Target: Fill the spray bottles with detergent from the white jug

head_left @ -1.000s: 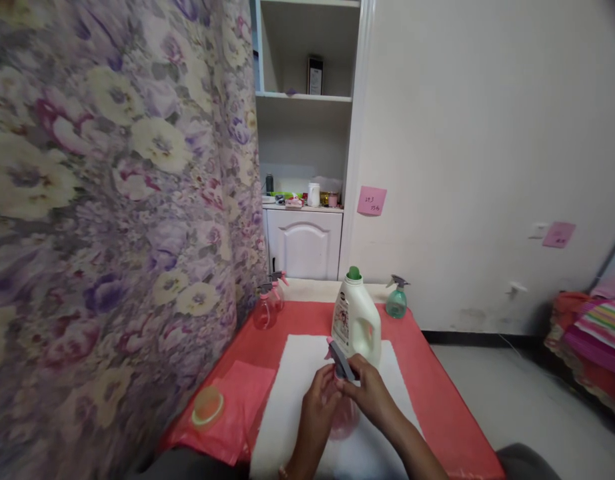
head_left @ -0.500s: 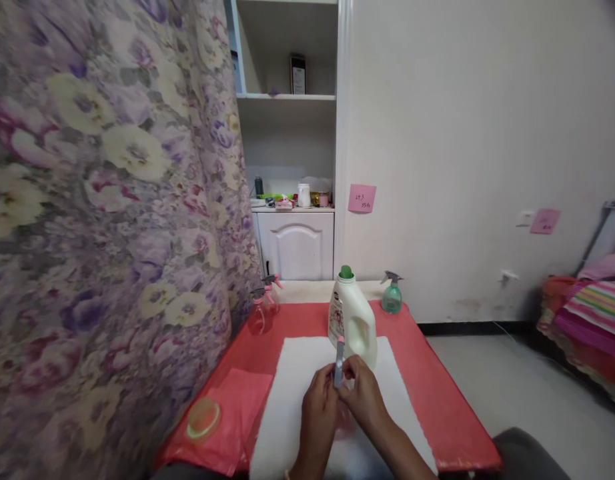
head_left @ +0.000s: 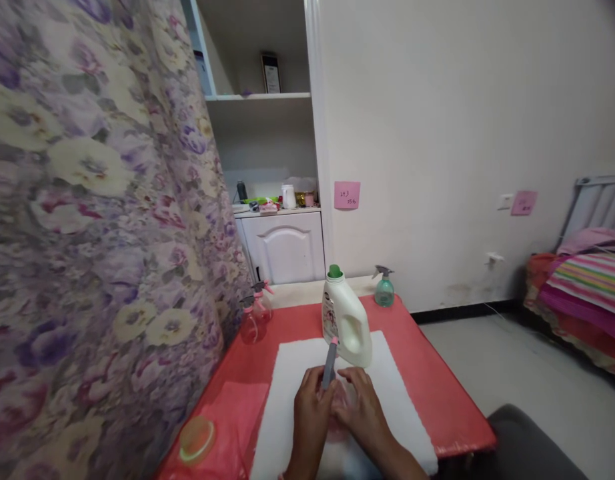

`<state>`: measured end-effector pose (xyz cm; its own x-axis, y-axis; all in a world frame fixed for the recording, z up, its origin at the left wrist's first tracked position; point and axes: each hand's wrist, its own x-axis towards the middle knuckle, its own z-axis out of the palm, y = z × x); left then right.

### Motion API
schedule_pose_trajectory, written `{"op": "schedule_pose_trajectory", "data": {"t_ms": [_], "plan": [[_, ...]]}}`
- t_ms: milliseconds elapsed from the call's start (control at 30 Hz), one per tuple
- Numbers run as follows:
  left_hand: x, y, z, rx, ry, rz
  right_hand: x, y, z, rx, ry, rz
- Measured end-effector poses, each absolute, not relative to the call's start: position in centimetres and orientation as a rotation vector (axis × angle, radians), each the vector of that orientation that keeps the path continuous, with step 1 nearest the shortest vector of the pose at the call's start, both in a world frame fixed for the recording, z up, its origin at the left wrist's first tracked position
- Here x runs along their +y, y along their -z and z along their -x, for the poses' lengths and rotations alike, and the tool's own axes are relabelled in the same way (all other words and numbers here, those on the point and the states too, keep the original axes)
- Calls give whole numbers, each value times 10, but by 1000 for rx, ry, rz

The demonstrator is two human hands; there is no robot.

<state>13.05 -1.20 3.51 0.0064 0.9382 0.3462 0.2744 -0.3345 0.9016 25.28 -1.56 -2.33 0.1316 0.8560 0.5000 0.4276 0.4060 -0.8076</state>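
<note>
A pink spray bottle (head_left: 337, 432) with a grey spray head (head_left: 330, 364) stands over the white cloth (head_left: 282, 387) at the near middle. My left hand (head_left: 311, 408) is closed round its neck, just under the grey head. My right hand (head_left: 363, 408) is closed on the right side of the same bottle, its fingers partly curled over the clear pink body. Just beyond my hands is a large white jug (head_left: 348, 320) with a green piece in its open mouth. Much of the bottle is hidden by my hands.
Two pink spray bottles (head_left: 252, 325) stand at the table's back left, a green spray bottle (head_left: 384, 292) at the back right. A yellow-green ring (head_left: 197, 440) lies on red plastic at the near left. A floral curtain (head_left: 137, 267) borders the left side.
The head view has turned and tilted slightly. The grey spray head leans more to the right, and my right hand has moved from its neck down onto the bottle's body.
</note>
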Motion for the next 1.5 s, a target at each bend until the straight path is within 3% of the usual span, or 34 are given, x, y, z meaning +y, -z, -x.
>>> {"op": "schedule_pose_trajectory", "data": {"t_ms": [433,867,1133,1500], "plan": [[3,-10,-110,1096,-1169,-1665,-17,41,-238,-1456,-465,1264],[9,-8,-115,1148,-1205,-1674,-18,42,-239,-1446,-524,1258],[15,-5,-104,1103,-1088,-1679,-21,73,-230,-1360,-614,1456],[28,-13,-96,1016,-963,-1706,-9,70,-250,-1509,-583,1279]]}}
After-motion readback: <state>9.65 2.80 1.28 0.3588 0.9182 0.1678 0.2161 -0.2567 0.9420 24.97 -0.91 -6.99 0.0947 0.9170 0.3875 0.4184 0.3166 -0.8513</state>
